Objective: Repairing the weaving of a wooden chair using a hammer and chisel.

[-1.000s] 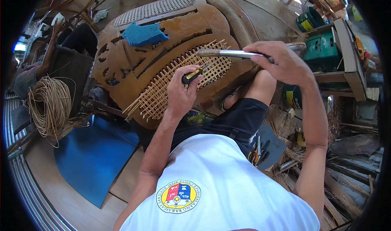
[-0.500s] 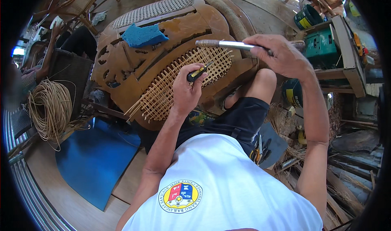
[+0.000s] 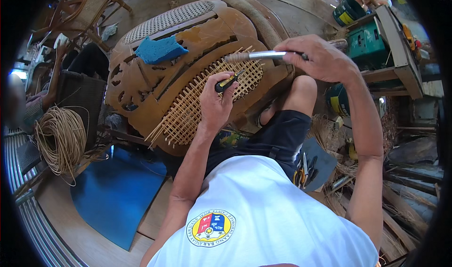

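Note:
My left hand [image 3: 216, 100] is closed round the black-and-yellow handle of a screwdriver [image 3: 226, 84], its metal tip pointing up and right over the woven cane panel [image 3: 188, 109]. Loose strand ends stick out along the panel's edges. Above and to the right, my right hand [image 3: 318, 57] grips a rod-like tool [image 3: 268, 55] with a silver shaft and a brown end, slightly blurred. Its brown end hangs above the screwdriver, apart from it. The panel is set in a carved brown wooden chair frame [image 3: 230, 29] that lies before me. A blue sponge-like piece [image 3: 160, 49] rests on the frame.
A coil of cane [image 3: 61, 137] hangs at left, near a seated person [image 3: 49, 86]. Blue sheet [image 3: 115, 191] lies at lower left. Right of me are hand tools [image 3: 303, 170], a green crate [image 3: 367, 48] on a wooden rack and dark buckets [image 3: 348, 10].
The view has shifted slightly. My right hand and the rod-like tool sit a little lower, nearer the screwdriver. My left hand keeps its hold over the panel.

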The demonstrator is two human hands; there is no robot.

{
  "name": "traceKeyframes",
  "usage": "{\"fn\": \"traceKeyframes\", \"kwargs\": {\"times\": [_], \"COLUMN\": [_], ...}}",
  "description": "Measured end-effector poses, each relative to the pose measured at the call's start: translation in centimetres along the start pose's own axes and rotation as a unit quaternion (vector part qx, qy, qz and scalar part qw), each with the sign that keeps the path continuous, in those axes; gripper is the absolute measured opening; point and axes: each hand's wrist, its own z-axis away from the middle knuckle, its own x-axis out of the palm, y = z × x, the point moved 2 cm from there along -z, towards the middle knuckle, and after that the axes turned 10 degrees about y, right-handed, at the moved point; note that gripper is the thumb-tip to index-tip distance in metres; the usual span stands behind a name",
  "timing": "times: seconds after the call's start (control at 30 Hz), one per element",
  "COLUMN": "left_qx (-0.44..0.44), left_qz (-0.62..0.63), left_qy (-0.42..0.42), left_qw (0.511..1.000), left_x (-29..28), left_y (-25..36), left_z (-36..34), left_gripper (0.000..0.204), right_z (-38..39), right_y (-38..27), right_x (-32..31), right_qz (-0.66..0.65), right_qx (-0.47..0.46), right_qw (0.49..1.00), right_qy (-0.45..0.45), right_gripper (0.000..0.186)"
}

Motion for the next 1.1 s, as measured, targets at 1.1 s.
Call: {"fn": "traceKeyframes", "kwargs": {"times": [1.1], "left_qx": [0.022], "left_qz": [0.025], "left_qy": [0.025], "left_qw": [0.999], "left_x": [2.2], "left_y": [0.9], "left_z": [-1.3], "left_gripper": [0.024], "right_z": [0.3], "right_y": [1.9], "right_x": [-2.0], "right_qz": [0.006], "right_qx": [0.087], "right_qw": [0.996], "right_qy": [-0.014], "right_gripper": [0.029]}}
